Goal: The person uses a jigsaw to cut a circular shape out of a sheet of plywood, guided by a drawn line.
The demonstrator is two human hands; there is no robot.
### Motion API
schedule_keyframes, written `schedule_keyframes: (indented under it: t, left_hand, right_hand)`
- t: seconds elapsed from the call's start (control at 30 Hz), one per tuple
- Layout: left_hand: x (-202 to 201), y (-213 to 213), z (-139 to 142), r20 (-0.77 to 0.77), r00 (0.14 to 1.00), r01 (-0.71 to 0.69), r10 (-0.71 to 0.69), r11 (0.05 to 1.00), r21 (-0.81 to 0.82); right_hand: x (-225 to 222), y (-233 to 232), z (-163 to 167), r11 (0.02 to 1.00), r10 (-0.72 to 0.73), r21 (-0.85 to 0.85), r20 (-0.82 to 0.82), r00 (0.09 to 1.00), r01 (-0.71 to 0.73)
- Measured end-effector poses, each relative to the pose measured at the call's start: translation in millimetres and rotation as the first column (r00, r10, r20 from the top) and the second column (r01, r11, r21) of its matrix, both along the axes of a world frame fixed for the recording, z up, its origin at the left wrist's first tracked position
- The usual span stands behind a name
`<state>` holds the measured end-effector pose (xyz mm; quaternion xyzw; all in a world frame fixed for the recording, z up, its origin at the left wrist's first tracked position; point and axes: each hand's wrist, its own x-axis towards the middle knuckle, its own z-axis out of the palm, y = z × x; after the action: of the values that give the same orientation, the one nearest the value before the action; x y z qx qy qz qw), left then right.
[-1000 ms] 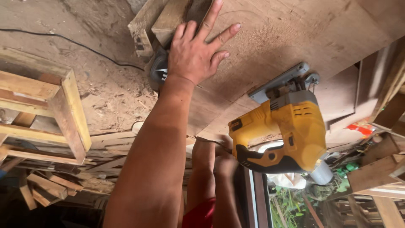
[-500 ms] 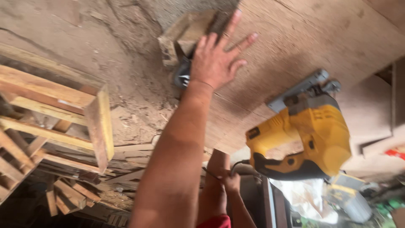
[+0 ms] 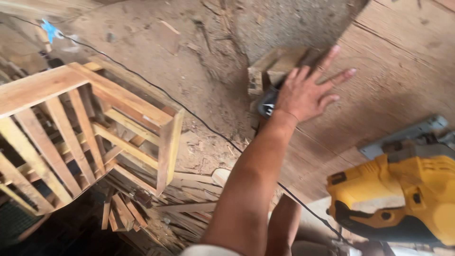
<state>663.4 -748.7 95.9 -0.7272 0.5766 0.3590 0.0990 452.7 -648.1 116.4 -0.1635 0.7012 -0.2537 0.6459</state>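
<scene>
One hand is all I can see of my own: my left hand [image 3: 308,92], stretched out ahead of me at the end of a long bare forearm. Its fingers [image 3: 341,76] are spread wide and flat, the palm facing down, and nothing is gripped in it. It lies over the edge of a big plywood sheet [image 3: 403,61], which slants across the right side of my view; whether the palm presses on the board or hovers just above it, I cannot tell. My right hand does not show at all.

Just beside my thumb, on the far side, sits a short wooden block [image 3: 272,68], pale and rough-cut, at the sheet's corner. Right under the heel of my hand there is a small dark object [image 3: 268,104] with a light mark on it, partly hidden by my wrist, and I cannot make out what it is.

Lower right, near me, a yellow power saw [image 3: 403,199] with a grey metal base plate [image 3: 403,137] rests on the same sheet, well apart from my hand. A thin black cord [image 3: 189,114] runs across the dusty ground from the upper left, passes behind my arm and comes out again toward the saw.

To the left stands a slatted wooden frame [image 3: 85,128] of light timber, tilted, with a heap of offcut strips [image 3: 156,204] piled below it on the sawdust-covered ground [image 3: 189,42].
</scene>
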Motion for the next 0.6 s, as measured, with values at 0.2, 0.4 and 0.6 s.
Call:
schedule_keyframes:
  t: [0.2, 0.4, 0.6]
  left_hand:
    - [92, 74, 75, -0.443, 0.658, -0.753, 0.609, 0.542, -0.374]
    - [207, 308, 145, 0.361, 0.916, -0.224, 0.174, 0.970, 0.099]
    - [163, 336, 245, 0.373, 0.887, -0.443, 0.272, 0.273, 0.854]
  right_hand:
    - [199, -26, -23, 0.819, -0.485, 0.022, 0.562, 0.670, 0.574]
    - [221, -45, 20, 0.787, -0.605, 0.206, 0.440, 0.664, 0.581]
    - [220, -23, 2, 0.844, -0.511, 0.123, 0.474, 0.716, 0.521]
